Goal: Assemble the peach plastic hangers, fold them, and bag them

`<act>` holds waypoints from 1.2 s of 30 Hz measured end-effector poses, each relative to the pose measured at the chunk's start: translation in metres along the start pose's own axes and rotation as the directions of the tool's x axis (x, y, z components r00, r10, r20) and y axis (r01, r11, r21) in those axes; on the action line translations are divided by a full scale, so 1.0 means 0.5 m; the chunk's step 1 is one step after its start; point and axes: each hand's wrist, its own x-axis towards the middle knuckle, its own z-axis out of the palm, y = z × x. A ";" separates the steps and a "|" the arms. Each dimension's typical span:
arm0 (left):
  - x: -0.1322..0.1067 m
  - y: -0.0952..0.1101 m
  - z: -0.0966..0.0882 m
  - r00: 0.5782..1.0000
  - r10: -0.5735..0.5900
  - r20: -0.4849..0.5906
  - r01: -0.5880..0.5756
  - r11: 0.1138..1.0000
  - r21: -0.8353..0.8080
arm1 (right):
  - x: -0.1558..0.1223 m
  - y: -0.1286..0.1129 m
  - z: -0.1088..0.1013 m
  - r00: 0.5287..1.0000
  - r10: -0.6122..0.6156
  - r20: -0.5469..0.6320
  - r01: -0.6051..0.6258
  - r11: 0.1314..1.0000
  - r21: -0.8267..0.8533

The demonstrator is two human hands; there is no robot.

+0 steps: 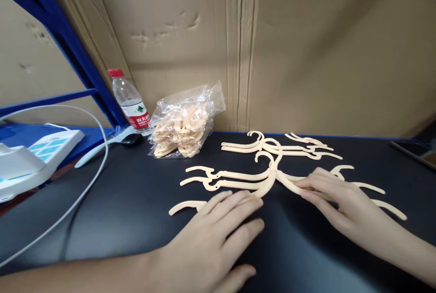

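One white device with light-blue patches sits at the far left, beneath a blue frame, and a pale cable loops in front of it over the black tabletop. Next comes a pale blue brush, its head near a small black object. A red-capped bottle leans in the view just behind these, and beside it I see a clear bag packed with cream-coloured pieces.

The person's left hand lies palm down over the left arm of the front hanger, fingers stretched, thumb held away, closed around nothing. That cream hanger is on the tabletop, nearest the person, with more hangers close behind it. Farther back, near the cardboard wall, lies another group of hangers.

The right hand pinches the front hanger's right arm between thumb and fingers; curved hanger ends poke out beyond it. A dark flat object rests at the far right edge.
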 end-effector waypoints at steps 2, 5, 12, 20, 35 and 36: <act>0.003 -0.006 0.005 0.997 -0.059 0.048 0.057 0.998 0.041 | 0.000 0.000 0.002 0.999 -0.005 0.041 0.006 1.000 -0.018; 0.007 -0.012 0.009 0.990 -0.093 0.104 0.090 0.995 0.036 | 0.000 0.001 0.000 0.996 -0.022 0.084 0.029 0.997 -0.075; 0.006 -0.031 0.014 0.990 -0.092 0.109 0.098 0.994 -0.051 | 0.003 0.003 -0.012 0.995 -0.012 0.096 0.030 0.982 -0.187; 0.006 -0.051 0.022 0.986 -0.142 0.082 0.150 0.984 -0.099 | 0.007 0.011 -0.021 0.997 -0.004 0.074 0.020 0.975 -0.223; 0.007 -0.075 0.025 0.994 -0.111 -0.019 0.106 0.981 -0.162 | 0.010 0.027 -0.016 1.000 -0.014 0.027 0.018 0.983 -0.184; 0.008 -0.075 0.024 0.994 -0.110 -0.018 0.106 0.981 -0.162 | 0.010 0.026 -0.016 1.000 -0.016 0.022 0.019 0.983 -0.181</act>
